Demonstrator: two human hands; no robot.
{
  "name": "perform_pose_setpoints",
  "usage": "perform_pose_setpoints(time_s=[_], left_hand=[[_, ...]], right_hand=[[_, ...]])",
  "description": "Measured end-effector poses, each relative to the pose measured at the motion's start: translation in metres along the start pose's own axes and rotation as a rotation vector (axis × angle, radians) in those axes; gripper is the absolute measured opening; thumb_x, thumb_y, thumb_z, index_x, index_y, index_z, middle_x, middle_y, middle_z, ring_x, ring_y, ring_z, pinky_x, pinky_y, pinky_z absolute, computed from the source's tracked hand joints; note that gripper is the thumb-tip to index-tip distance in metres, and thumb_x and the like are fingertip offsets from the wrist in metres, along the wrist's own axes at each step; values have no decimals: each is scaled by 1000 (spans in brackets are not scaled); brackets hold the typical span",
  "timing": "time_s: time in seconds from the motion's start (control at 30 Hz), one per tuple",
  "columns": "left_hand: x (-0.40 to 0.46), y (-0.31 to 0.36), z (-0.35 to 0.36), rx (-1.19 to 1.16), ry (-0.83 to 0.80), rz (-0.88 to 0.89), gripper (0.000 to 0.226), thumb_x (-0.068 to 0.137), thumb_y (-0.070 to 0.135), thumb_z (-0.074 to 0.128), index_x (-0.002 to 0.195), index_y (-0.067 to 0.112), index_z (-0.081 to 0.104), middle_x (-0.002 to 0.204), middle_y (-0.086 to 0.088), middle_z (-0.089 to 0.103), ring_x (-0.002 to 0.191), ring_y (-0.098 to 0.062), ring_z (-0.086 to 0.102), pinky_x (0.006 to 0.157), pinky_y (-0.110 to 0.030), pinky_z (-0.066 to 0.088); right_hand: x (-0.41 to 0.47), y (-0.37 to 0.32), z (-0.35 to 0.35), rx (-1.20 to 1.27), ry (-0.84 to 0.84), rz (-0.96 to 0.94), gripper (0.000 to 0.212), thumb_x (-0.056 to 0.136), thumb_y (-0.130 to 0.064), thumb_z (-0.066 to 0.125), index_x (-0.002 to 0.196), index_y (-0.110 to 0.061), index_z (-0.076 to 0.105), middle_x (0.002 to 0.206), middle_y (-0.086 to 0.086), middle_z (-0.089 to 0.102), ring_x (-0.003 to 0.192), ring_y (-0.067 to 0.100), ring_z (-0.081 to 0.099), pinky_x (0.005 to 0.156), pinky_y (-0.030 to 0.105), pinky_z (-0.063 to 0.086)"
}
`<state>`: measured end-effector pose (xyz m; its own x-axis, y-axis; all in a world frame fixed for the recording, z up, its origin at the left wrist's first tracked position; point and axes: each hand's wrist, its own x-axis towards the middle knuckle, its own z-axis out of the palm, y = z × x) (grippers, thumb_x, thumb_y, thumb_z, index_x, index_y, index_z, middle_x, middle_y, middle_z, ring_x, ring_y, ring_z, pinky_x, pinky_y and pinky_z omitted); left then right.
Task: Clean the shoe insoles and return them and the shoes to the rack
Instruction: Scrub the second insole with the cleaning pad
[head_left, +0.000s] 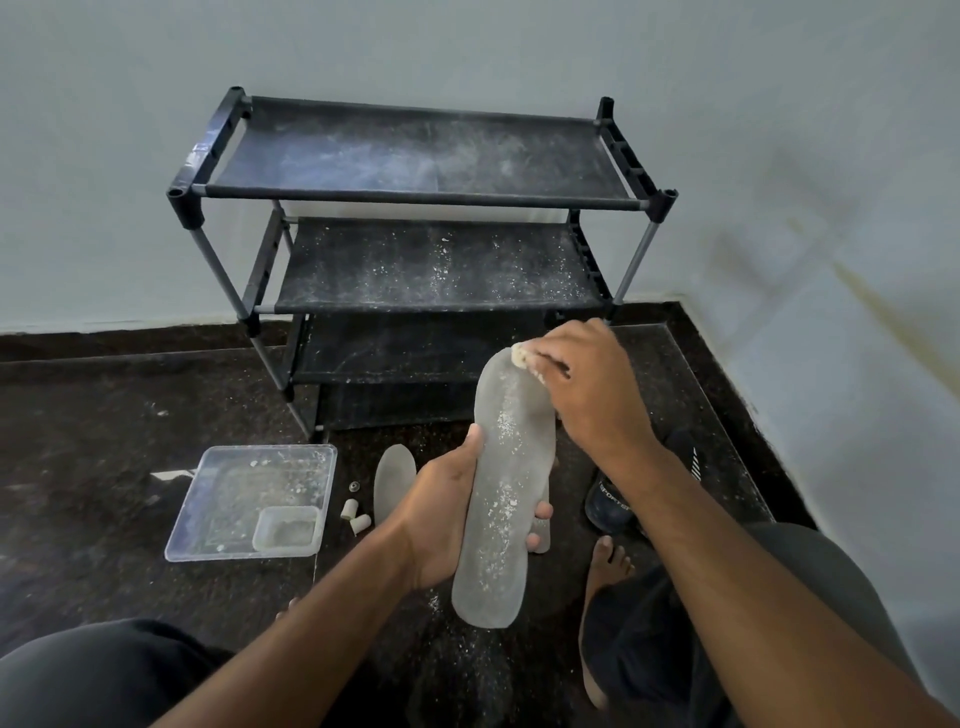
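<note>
I see the dusty black rack (415, 234) in the upper middle of the frame, against the wall. At centre my left hand (441, 512) has its grip wrapped around a grey insole (501, 488), held up over the floor. At lower left sits a clear tray (208, 499). A second insole (393, 480) lies beside it, a dark shoe (613, 501) at right. My right hand (587, 384) pinches a pale crumbly lump (519, 354) against the insole's top end.
</note>
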<state>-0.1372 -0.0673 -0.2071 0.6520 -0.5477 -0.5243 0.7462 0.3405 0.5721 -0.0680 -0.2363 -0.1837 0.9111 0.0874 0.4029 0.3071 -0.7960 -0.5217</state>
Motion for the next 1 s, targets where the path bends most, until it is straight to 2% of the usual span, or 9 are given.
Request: perform_pose_setpoints(time_s=[0.07,0.2,0.27,0.37,0.47,0.6,0.73,0.9,1.0], left_hand=[[0,-1,-1,4,0,-9,72,108,58,31,136,1,64,106,-22,66,86,-31,64,75,-46,52],[0,2,-1,-64,-34,0,70,108,57,33,129,2,70,111,-23,64,92,-33,64,75,-47,53],[0,4,-3,-77,-65,13,70,108,57,30,128,3,71,120,-24,61,95,-34,62,77,-48,53],[2,3,-6,-96,-100,20,73,108,59,27,133,3,68,129,-24,57,98,-33,59,80,-49,53],[5,1,-10,-135,-72,28,80,105,67,22,141,9,63,144,-21,60,103,-34,61,86,-53,57],[9,2,-12,-160,-45,35,79,103,70,21,146,14,56,145,-19,61,107,-33,62,91,-56,57],[10,0,-15,-183,-30,13,80,104,70,22,144,11,59,144,-20,61,104,-32,63,93,-55,54],[11,0,-18,-229,-39,-7,84,103,70,25,130,4,70,131,-20,64,94,-30,62,87,-51,56],[11,0,-15,-211,-18,-10,84,104,68,24,130,2,70,128,-21,66,94,-30,63,85,-50,57]], right_hand=[[0,0,0,-18,10,28,15,94,-17,66,103,-18,78,92,-6,68,93,9,48,80,18,41],[-7,-11,7,74,-160,-34,15,93,-17,68,104,-18,78,92,-7,67,92,10,50,82,22,41],[-3,-11,3,104,-60,-5,14,93,-20,68,104,-18,77,92,-6,68,91,10,54,80,21,42],[3,-4,-5,183,128,160,19,93,-21,69,109,-15,76,97,-4,70,87,2,60,77,10,44],[2,2,-5,182,94,264,18,93,-18,69,109,-15,76,101,-3,72,88,1,63,76,8,46],[1,3,0,290,55,353,16,92,-19,71,106,-17,77,99,-6,73,86,2,67,74,9,50],[0,4,8,609,12,534,14,91,-15,72,104,-15,77,95,-1,77,87,15,74,75,35,63],[1,6,7,801,43,720,13,90,-6,71,101,-10,77,95,5,77,89,23,74,75,39,63],[-1,7,8,784,-20,778,9,89,-8,73,97,-10,77,90,5,77,86,23,74,77,43,63]])
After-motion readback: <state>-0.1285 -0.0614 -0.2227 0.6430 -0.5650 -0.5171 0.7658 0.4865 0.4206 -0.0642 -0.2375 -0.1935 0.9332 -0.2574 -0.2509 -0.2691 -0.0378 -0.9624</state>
